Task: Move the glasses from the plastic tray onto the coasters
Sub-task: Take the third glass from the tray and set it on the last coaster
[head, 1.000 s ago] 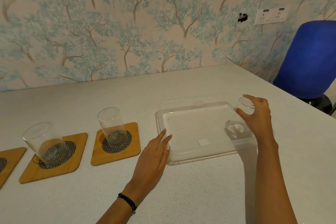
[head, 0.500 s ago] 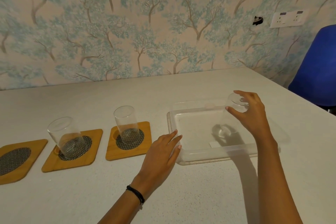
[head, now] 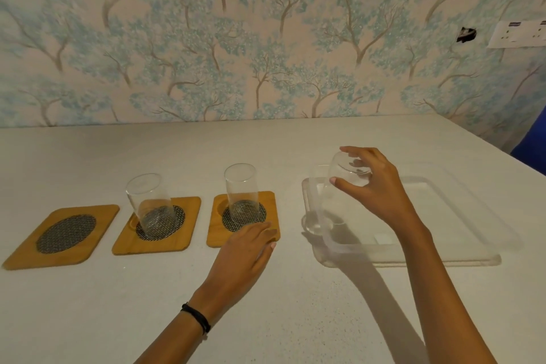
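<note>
Glass, clear, gripped at rim by right hand above plastic tray left edge; left hand flat, empty, beside nearest coaster; best carried upright, lowered centred on vacant coaster.

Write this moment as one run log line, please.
right hand: holds glass over tray | left hand: flat by coaster | empty coaster: leftmost

The socket at the upper right and the blue chair at the right edge are cut off by the frame. The left hand hides the near corner of one coaster. The right hand's fingers cover the glass rim's far side; its clear base blurs into the tray wall.
</note>
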A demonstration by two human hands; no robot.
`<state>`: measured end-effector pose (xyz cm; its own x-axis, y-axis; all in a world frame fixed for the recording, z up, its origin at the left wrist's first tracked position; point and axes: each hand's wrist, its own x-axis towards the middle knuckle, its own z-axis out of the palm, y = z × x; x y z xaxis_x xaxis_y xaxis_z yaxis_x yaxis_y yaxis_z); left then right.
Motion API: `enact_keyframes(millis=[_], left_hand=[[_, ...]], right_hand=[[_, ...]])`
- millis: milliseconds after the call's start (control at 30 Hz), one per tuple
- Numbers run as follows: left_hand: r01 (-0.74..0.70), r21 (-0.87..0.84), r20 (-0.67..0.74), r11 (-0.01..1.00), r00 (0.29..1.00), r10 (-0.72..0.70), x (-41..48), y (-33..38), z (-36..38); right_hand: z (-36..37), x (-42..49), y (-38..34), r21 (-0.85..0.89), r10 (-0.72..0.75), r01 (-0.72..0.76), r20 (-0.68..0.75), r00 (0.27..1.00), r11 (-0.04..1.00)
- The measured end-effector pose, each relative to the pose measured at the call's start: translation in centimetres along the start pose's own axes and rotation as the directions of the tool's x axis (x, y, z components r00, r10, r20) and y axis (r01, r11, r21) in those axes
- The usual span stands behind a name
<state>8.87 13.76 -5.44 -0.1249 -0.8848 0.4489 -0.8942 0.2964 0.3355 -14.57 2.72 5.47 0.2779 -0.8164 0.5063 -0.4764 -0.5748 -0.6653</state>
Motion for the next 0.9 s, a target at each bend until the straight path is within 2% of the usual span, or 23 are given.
enact_keyframes(millis=[500,900], left_hand=[[0.194,0.098,-0.084,0.976,0.979,-0.186,-6.5,-7.2,-7.1],[0.498,0.122,-0.313,0.859,0.840,-0.442,-11.3,-14.8,-14.4]], right_hand=[[8.3,0.2,-9.2,0.125,-0.155,0.125,0.272,0.950,0.984],[17.4,-0.7,-15.0,0.239,-0.235,0.140,0.437,0.868,0.961]])
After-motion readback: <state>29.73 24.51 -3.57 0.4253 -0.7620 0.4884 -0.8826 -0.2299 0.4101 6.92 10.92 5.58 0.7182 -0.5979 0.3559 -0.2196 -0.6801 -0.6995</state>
